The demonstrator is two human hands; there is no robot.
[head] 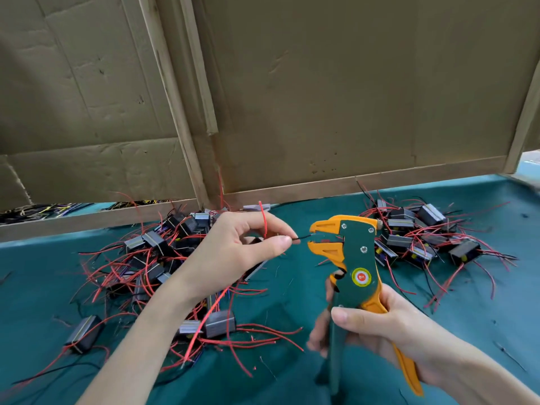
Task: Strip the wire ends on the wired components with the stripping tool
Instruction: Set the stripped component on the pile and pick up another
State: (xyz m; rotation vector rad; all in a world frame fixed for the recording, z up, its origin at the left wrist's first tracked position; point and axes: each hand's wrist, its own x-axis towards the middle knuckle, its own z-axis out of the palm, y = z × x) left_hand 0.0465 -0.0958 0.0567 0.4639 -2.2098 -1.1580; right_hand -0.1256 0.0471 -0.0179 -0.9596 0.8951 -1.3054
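View from above two bare forearms over a green cloth table (306, 287). Left hand (239, 247) is raised mid-frame, wrist bent, thumb & forefinger pinched shut on a thin black wire (301, 237); a red wire (264, 220) loops up behind the fingers. The black wire's tip sits right at the mouth of the stripping tool (350, 258), between its orange jaws, which stand slightly apart. Right hand (377, 328) is lower right, fingers wrapped closed around the tool's green & orange handles, holding it upright w/ the head pointing left. Left of the hands lies a tangled pile of small dark blocks w/ red & black leads (152, 258), partly hidden by the left forearm. A second, similar pile (429, 238) lies behind the tool at right, well apart from the first. Cardboard panels (321, 97) w/ wood strips stand along the table's far edge. Bits of wire dot the cloth.
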